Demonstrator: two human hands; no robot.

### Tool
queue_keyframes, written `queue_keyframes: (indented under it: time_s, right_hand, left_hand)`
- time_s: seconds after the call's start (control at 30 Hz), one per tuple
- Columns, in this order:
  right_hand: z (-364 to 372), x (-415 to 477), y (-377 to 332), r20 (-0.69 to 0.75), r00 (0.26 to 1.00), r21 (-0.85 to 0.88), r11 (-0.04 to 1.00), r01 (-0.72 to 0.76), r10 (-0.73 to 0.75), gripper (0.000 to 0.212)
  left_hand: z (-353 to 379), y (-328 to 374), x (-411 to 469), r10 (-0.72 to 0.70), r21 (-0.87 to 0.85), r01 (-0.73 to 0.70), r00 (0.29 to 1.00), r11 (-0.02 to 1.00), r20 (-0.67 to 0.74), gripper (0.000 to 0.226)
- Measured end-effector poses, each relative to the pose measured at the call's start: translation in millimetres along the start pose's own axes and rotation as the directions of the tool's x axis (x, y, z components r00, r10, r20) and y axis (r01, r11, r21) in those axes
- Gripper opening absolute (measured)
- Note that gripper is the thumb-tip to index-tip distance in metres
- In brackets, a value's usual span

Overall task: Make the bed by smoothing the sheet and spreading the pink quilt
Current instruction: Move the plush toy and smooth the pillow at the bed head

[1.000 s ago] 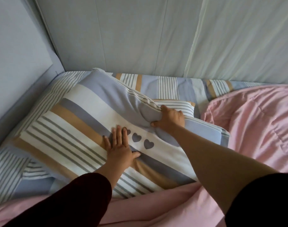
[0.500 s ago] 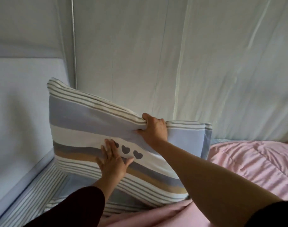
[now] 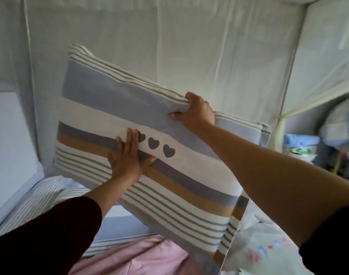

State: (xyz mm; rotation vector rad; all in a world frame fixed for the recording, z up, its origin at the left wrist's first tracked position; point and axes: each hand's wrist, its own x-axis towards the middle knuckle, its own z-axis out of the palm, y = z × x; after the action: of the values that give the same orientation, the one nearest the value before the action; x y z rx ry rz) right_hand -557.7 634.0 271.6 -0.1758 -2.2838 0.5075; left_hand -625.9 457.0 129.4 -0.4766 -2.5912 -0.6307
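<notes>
A striped pillow (image 3: pixel 114 108) with blue, white and tan bands and three grey hearts is held up in the air above the bed, tilted. My right hand (image 3: pixel 195 112) grips its upper edge, bunching the fabric. My left hand (image 3: pixel 128 155) presses flat against the pillow's face, fingers spread, beside the hearts. The striped sheet (image 3: pixel 40 197) lies below at the left. A part of the pink quilt (image 3: pixel 134 257) shows crumpled at the bottom, under the pillow.
A pale curtain (image 3: pixel 209 46) hangs behind the bed. A grey wall panel (image 3: pixel 9 145) borders the left side. At the right, past a cream post (image 3: pixel 280 133), sit blurred piled items (image 3: pixel 300 143). A light patterned cloth (image 3: pixel 256 247) lies at the lower right.
The pillow has gone from lying on the bed to being lifted high and carried rightward. Both hands kept their hold. The view swung up and right.
</notes>
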Motion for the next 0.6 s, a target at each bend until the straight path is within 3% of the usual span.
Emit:
queue_keyframes:
  time_s: [0.17, 0.27, 0.33, 0.43, 0.5, 0.6]
  right_hand:
    - [-100, -43, 100, 0.004, 0.974, 0.053, 0.973, -0.224, 0.224, 0.044]
    - [-171, -70, 175, 0.021, 0.928, 0.017, 0.928, -0.373, 0.373, 0.067]
    - [-212, -91, 223, 0.052, 0.861, -0.105, 0.861, -0.498, 0.505, 0.081]
    - [-233, -130, 281, 0.094, 0.741, -0.411, 0.704, -0.579, 0.665, 0.069]
    - [-209, -169, 301, 0.251, 0.679, -0.479, 0.698, -0.532, 0.69, 0.076]
    - [-133, -248, 315, 0.555, 0.447, -0.526, 0.712, -0.464, 0.701, 0.076]
  left_hand:
    - [32, 98, -38, 0.231, -0.066, -0.228, 0.971, 0.972, 0.056, 0.091]
    - [52, 168, -64, 0.363, -0.133, -0.344, 0.918, 0.93, 0.162, 0.087]
    - [69, 200, -80, 0.42, -0.138, -0.397, 0.871, 0.907, 0.255, 0.087]
    - [107, 221, -99, 0.455, -0.158, -0.43, 0.793, 0.889, 0.405, 0.092]
    - [134, 222, -116, 0.457, -0.177, -0.431, 0.728, 0.885, 0.511, 0.096]
    - [168, 214, -150, 0.406, -0.169, -0.413, 0.597, 0.895, 0.692, 0.091]
